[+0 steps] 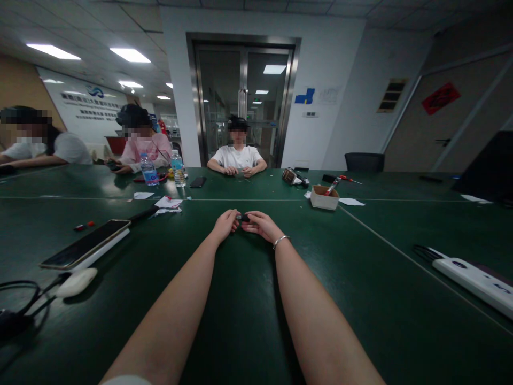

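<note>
Both hands meet over a small dark part point(245, 217), pinched between fingertips of left hand point(225, 223) and right hand point(259, 224). Each grip is closed on it, left from its left end, right from its right end. Part is too small to identify; it sits just above the desk point(248, 321), centre of view, well ahead of the person. Both forearms lie stretched out over the desk. Bracelet point(281, 240) on right wrist.

Left of the hands: phone point(85, 244) face up, lying on a white slab, near the desk's left part. Black handle point(143, 214) just past the phone's far end, touching paper scraps point(168, 203). Small red-and-black item point(84, 226) beside the phone, apart from it. White oval device point(76, 282) nearer the person, with black cable point(20, 299) running off to the left edge.

Right: white power strip point(476, 279) near the right edge, well apart from the hands. Farther back, small box point(324, 197) with a red-handled tool sticking out, paper sheet point(351, 201) just beside it.

Far side: person in white shirt point(237, 158) seated opposite, hands together on the desk. Dark phone point(197, 182) and two water bottles point(177, 168) to the left there. Two more people at far left, one in pink point(150, 147). Glass door point(244, 96) behind.
</note>
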A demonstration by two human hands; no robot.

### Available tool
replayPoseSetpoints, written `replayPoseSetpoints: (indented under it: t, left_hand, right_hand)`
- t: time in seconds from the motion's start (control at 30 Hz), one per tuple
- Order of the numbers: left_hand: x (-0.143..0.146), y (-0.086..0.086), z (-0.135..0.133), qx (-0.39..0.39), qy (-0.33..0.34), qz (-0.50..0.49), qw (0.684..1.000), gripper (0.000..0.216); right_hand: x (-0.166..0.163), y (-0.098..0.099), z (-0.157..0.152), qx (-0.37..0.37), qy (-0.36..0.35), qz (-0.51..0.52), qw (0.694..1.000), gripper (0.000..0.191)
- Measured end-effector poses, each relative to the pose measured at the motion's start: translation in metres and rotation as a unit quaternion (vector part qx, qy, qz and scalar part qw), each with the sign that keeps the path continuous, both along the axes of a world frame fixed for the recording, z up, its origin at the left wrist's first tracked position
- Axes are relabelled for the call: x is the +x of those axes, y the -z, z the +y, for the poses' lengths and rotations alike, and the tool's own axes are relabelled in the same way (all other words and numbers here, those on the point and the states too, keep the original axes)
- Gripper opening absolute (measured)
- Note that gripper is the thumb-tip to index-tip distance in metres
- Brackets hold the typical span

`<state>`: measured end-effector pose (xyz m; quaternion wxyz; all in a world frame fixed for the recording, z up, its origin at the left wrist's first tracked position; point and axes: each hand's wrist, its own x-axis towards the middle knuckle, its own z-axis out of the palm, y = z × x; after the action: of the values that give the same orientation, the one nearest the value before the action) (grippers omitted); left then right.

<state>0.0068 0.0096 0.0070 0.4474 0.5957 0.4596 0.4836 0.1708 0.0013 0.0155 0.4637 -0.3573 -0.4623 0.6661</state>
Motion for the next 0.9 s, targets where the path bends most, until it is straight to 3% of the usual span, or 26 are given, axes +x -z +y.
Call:
replayPoseSetpoints:
  t: [0.23, 0.9]
  left_hand:
    - [0.0016, -0.0026, -0.0029, 0.003, -0.002, 0.002, 1.0, 0.018]
    - [-0.001, 0.004, 0.0032, 0.011, -0.005, -0.003, 1.0, 0.023]
  right_hand:
    - [-0.0004, -0.0012, -0.002, 0.003, -0.003, 0.002, 1.0, 0.01]
    - [-0.0008, -0.0001, -0.0008, 0.007, -0.004, -0.006, 1.0, 0.011]
